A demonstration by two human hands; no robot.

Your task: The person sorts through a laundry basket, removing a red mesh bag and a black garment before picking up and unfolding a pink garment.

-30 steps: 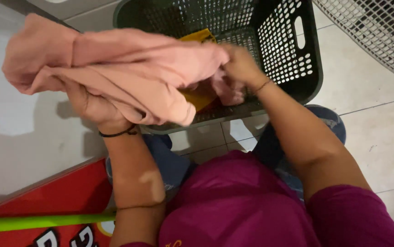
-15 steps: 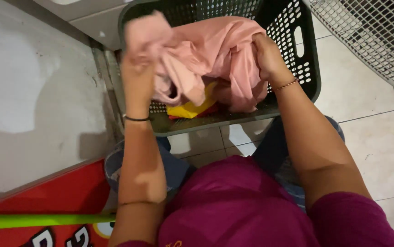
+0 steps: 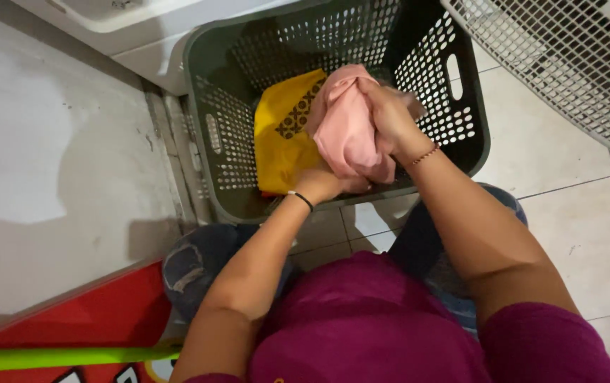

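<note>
Nearest the camera, the person's magenta top and jeans-clad knees frame the scene, with a red board and a green pole at lower left. Just beyond, the left hand sits low at the near rim of the dark green laundry basket, its grip closed on the bottom of the pink garment. The right hand is clamped over the top of the same cloth. Half a second ago the garment was spread wide across the basket mouth; now it is bunched into a tight bundle between both hands, lower inside the basket, so it looks gathered rather than shaken out. It rests against a yellow cloth lying inside. Open room remains in the basket's far half. A white mesh basket stands close on the right; tiled floor lies open beside it.
</note>
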